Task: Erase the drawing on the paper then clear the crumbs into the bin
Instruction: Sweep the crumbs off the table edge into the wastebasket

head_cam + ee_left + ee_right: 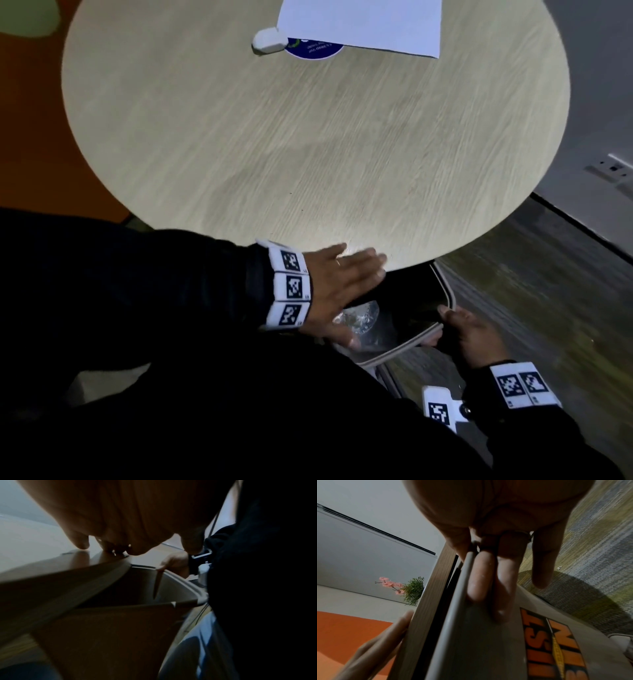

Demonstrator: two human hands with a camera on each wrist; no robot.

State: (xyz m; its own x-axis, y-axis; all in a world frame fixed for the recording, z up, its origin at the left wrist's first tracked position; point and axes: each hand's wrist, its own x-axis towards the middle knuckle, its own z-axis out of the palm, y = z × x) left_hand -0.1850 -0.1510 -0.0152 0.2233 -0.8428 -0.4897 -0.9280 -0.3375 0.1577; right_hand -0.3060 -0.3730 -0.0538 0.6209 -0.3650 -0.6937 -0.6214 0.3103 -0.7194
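paper [359, 24]: far end cut by top frame edge, hides part of blue sticker [313, 51] | bin [404, 346]: far side hidden under desk [274, 137] | crumbs: too small to tell | bin contents: dark, blurred

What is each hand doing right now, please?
Left hand: open, fingers straight at the table edge.
Right hand: holding the bin rim.

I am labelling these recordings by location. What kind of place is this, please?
Probably an office lounge or meeting corner, not a kitchen. A round wood-look table stands on patterned carpet, a wall socket sits low on the wall, and an artificial plant decorates the background.
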